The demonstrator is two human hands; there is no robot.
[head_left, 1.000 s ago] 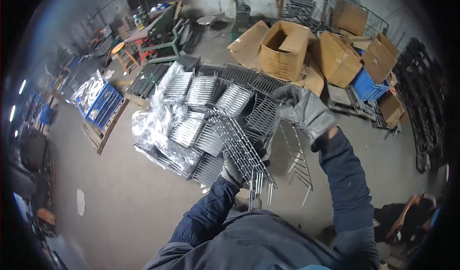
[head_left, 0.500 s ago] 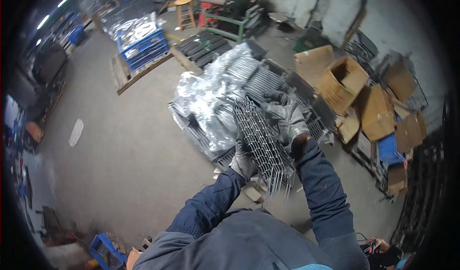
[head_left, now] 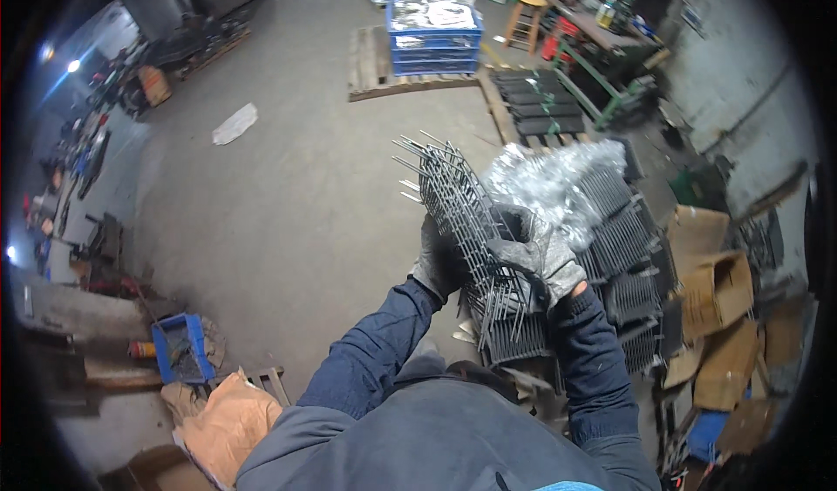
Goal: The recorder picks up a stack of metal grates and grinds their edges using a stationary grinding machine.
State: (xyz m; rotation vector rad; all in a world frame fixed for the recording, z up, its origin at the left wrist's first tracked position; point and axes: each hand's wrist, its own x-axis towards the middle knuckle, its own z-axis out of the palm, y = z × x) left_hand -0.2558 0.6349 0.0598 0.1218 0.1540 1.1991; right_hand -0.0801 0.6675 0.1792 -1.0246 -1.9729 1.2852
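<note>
1. Head view: the grey-gloved left hand (head_left: 433, 262) grips a bundle of grey metal wire racks (head_left: 457, 201) from the left.
2. The grey-gloved right hand (head_left: 551, 257) is closed on its right edge.
3. The bundle is held aloft, left of crinkled clear plastic sheeting (head_left: 549, 181).

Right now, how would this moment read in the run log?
Left hand: holding wire racks | Right hand: gripping their right side | Nearby: plastic sheet, cardboard boxes
</note>
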